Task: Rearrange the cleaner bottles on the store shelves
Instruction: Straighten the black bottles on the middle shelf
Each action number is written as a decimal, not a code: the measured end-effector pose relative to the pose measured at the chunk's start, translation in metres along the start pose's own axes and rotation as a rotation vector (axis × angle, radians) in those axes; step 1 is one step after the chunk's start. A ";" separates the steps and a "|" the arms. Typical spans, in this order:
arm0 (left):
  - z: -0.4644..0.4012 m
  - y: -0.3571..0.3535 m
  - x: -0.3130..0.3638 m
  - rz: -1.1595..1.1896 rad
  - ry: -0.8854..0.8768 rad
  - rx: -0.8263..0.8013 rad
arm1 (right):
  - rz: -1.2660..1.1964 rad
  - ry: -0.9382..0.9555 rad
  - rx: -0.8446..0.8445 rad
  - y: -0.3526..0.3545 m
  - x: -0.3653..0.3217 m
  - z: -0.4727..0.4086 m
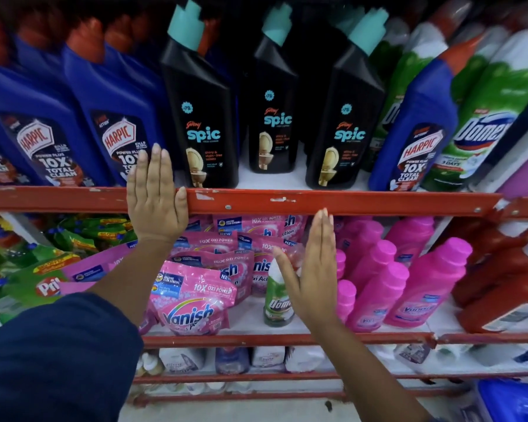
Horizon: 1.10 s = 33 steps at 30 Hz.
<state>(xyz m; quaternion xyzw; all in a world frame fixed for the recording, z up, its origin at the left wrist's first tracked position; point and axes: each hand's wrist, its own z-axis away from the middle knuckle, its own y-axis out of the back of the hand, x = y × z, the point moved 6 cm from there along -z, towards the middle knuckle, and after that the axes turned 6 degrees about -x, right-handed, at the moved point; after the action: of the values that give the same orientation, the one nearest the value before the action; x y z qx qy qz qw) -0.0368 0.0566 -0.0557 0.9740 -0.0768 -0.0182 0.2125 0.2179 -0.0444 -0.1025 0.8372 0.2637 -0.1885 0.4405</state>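
— Three black Spic bottles (209, 117) on upper shelf (348, 202); Harpic bottles (116, 117) left. Hands?
— Left hand (156, 196) flat at shelf edge, right hand (314, 269) below; fingers (157, 161) straight, together, holding nothing.
— Step?
— Probably between moves; next needs a grasp, maybe the stray green Domex bottle (278, 296).

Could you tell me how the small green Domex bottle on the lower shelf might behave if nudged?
The green Domex bottle looks tall and narrow, so it would probably tip rather than slide. It stands alone beside soft Vanish pouches, which likely give little support.
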 end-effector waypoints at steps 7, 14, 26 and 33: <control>-0.002 0.004 0.002 0.023 -0.029 0.002 | 0.049 0.216 0.169 0.033 -0.066 -0.071; -0.002 0.003 0.001 0.042 -0.051 0.012 | -0.062 0.321 0.216 0.038 -0.127 -0.126; -0.004 0.002 0.001 0.059 -0.028 -0.062 | -0.005 0.286 0.267 0.001 -0.185 -0.175; -0.004 0.001 0.001 0.074 -0.028 -0.073 | 0.087 0.233 0.309 -0.006 -0.193 -0.185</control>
<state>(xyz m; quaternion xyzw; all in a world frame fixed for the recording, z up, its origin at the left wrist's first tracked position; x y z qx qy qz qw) -0.0361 0.0575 -0.0522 0.9617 -0.1149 -0.0266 0.2474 0.0770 0.0599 0.0996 0.9216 0.2442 -0.1094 0.2812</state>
